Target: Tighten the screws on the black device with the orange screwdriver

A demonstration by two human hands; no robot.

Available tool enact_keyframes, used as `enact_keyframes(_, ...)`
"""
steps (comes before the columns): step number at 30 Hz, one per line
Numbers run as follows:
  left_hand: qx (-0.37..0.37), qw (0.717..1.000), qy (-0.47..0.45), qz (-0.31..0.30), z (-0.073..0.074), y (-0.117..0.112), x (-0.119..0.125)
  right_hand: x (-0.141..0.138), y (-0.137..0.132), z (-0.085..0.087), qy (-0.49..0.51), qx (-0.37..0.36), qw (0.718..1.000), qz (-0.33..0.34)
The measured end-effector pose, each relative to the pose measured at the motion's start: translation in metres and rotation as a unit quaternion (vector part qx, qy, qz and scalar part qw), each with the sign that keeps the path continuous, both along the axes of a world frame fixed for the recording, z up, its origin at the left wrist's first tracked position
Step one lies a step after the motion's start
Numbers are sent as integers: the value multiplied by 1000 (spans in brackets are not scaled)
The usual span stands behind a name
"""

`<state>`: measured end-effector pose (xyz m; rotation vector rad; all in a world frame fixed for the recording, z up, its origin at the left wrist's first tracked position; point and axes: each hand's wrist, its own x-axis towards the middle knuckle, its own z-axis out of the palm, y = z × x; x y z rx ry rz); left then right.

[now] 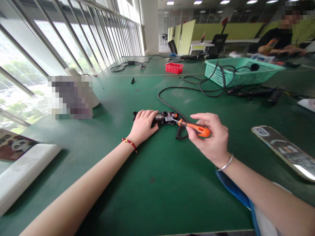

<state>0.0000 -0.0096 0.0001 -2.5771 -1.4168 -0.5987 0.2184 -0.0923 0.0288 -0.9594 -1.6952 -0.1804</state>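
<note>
A small black device (164, 118) with exposed parts lies on the green table (152, 164), and a black cable (169, 105) runs from it toward the back. My left hand (144, 126) presses down on the device's left end, fingers curled over it. My right hand (211, 137) grips an orange-handled screwdriver (195, 128), whose metal tip points left into the device's open right end.
A phone (283, 150) lies at the right. A teal basket (242, 70) with cables and a small red bin (174, 68) stand further back. White boxes (22, 170) sit at the left edge. Another person sits at the far right.
</note>
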Motion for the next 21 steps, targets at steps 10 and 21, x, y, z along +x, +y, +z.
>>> enact_keyframes(10, -21, 1000, 4, 11, -1, 8, -3, -2, 1, -1, -16, 1, 1000, 4)
enact_keyframes(21, -24, 999, 15, -44, 0, 16, -14, 0, 1, 4, -52, 18, 998, 21)
